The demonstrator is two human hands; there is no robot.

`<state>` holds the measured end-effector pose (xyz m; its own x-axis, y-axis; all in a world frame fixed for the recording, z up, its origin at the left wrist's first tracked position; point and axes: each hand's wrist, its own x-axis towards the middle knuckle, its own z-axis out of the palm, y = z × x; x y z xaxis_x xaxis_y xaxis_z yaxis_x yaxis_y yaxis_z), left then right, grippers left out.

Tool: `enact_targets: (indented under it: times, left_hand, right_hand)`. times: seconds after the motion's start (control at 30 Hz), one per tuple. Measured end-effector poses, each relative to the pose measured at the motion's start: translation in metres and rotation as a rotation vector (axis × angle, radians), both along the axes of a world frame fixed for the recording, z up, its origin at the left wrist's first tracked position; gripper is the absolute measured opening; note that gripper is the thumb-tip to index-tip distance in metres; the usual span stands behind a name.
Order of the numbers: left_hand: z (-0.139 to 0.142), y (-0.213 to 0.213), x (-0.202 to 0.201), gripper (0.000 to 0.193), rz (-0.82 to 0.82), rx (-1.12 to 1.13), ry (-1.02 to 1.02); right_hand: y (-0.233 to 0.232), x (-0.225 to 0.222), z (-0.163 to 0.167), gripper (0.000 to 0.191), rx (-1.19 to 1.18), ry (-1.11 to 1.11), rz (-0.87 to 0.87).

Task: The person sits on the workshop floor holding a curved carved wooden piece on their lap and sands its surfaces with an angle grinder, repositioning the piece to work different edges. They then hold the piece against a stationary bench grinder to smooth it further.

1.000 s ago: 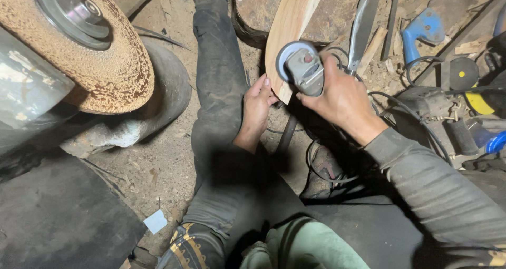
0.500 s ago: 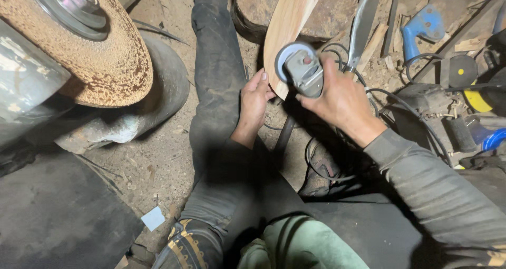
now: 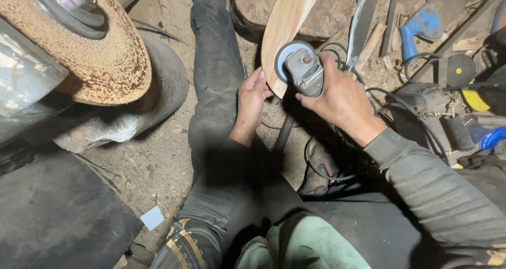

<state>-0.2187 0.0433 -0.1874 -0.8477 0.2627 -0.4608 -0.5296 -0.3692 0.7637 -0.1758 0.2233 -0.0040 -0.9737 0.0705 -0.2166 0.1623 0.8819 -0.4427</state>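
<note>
Floor (image 3: 158, 163) of bare dirt and sawdust, with a large rusty disc (image 3: 79, 47) at left and tools heaped at right. Right hand (image 3: 342, 98) has its grip closed around an angle grinder (image 3: 300, 69), whose disc touches a pale wooden blade (image 3: 284, 21); left hand (image 3: 252, 98) clasps that blade's lower edge, just above the person's outstretched leg

Open dirt floor (image 3: 158, 163) lies left of centre, below the rusty round abrasive disc (image 3: 79, 42) that blocks the upper left. The right side is crowded: tangled black cables (image 3: 321, 163), a blue tool (image 3: 419, 29) and dark machine parts (image 3: 437, 111) leave little passage.
</note>
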Motion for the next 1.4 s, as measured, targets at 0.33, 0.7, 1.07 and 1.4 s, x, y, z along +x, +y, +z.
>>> enact_targets:
  times: [0.33,0.7,1.07,1.4]
  left_hand:
    - [-0.006,-0.002,-0.004,0.043,0.018,0.007,0.013]
    - [0.001,-0.006,-0.003,0.043,-0.009,-0.047,0.026]
    - [0.01,-0.008,-0.004,0.042,-0.013,-0.022,0.041]
    - [0.006,-0.01,-0.003,0.042,-0.011,-0.037,0.039]
  right_hand:
    - [-0.002,0.006,-0.005,0.088,0.005,-0.058,-0.001]
    - [-0.005,0.016,-0.001,0.092,0.016,-0.036,-0.015]
    - [-0.007,0.021,0.005,0.086,-0.003,-0.064,0.003]
    - [-0.006,0.018,0.002,0.088,-0.002,-0.047,-0.015]
